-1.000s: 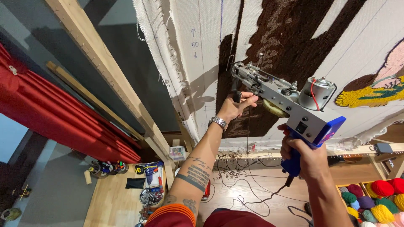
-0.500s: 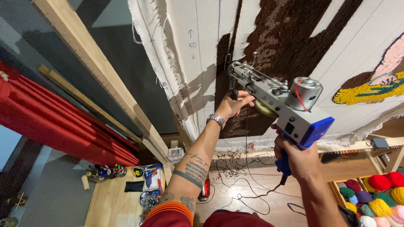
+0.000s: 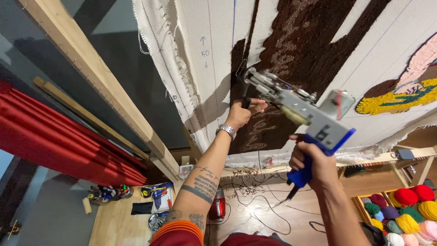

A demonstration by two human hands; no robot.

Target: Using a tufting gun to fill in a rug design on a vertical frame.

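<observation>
I hold a grey tufting gun (image 3: 304,113) with a blue grip against a stretched white cloth (image 3: 291,50). My right hand (image 3: 313,160) is wrapped around the blue rear handle. My left hand (image 3: 241,113), with a metal watch on the wrist, grips the black front handle below the gun's nose. The needle end touches the left edge of a dark brown tufted patch (image 3: 296,59). A yellow and pink tufted area (image 3: 400,98) lies to the right on the same cloth.
A wooden frame beam (image 3: 98,75) runs diagonally at the left, with red fabric (image 3: 54,146) beside it. Balls of coloured yarn (image 3: 405,209) fill a box at lower right. Cables, tools and small jars (image 3: 136,200) lie on the wooden floor.
The gun and both hands have shifted slightly left and up along the brown patch's edge; the view has tilted with them.
</observation>
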